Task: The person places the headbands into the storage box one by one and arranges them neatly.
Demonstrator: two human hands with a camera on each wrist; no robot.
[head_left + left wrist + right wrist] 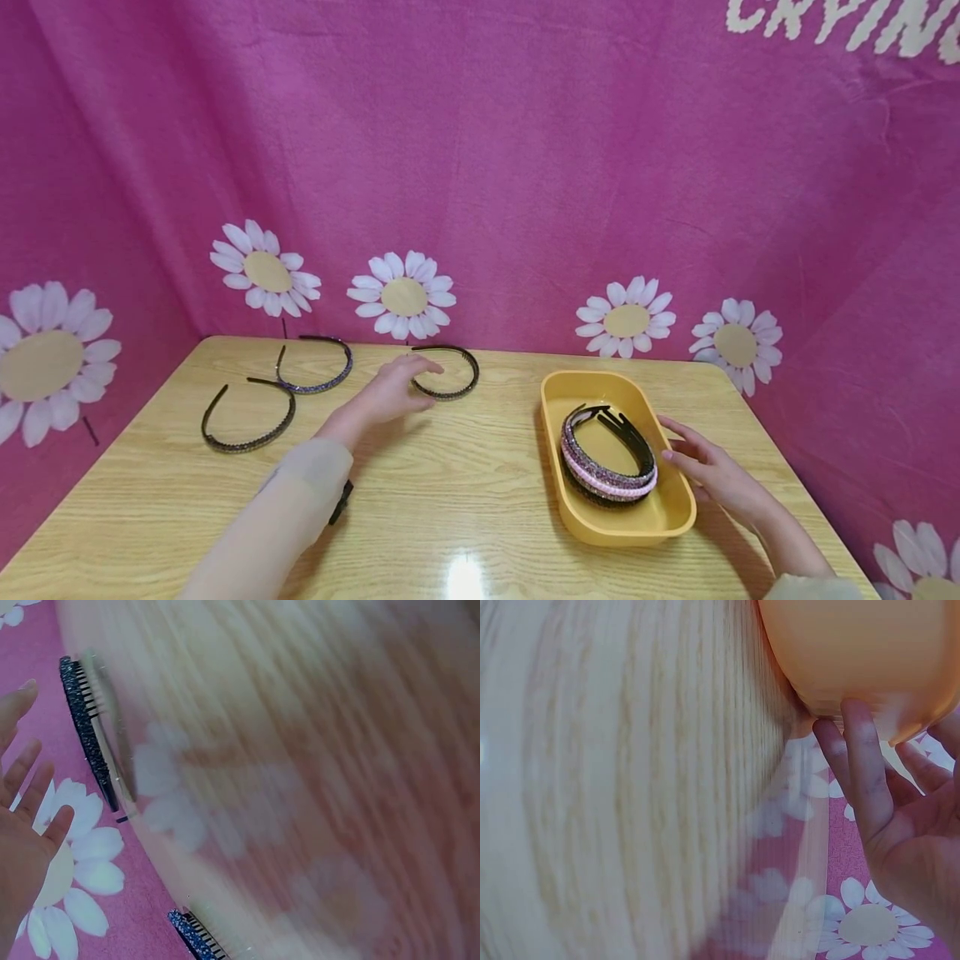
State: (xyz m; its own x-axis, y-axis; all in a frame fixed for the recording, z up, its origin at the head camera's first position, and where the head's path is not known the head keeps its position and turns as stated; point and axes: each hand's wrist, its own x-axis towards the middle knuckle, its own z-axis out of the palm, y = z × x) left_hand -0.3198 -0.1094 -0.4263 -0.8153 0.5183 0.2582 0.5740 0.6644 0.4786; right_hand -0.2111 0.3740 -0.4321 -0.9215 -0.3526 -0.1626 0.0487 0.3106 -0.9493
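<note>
At the back of the table, my left hand (pixel 396 390) reaches toward a dark beaded headband (pixel 472 379), fingers spread and holding nothing. The left wrist view shows those loose fingers (pixel 34 776) beside the dark glittery headband (pixel 88 731). My right hand (pixel 720 479) is at the right side of a yellow plastic bin (pixel 592 533), its straight fingers (pixel 866 757) right against the outer wall. Inside the bin lies a stack of several headbands (pixel 611 483), some glittery pink and purple, one pale pink, with dark ones among them.
Two more headbands lie on the left of the wooden table (pixel 450 483): a blue-purple glittery one (pixel 318 387) and a dark one (pixel 247 446) nearer the front. A pink cloth (pixel 487 167) with white daisies hangs behind and along both sides.
</note>
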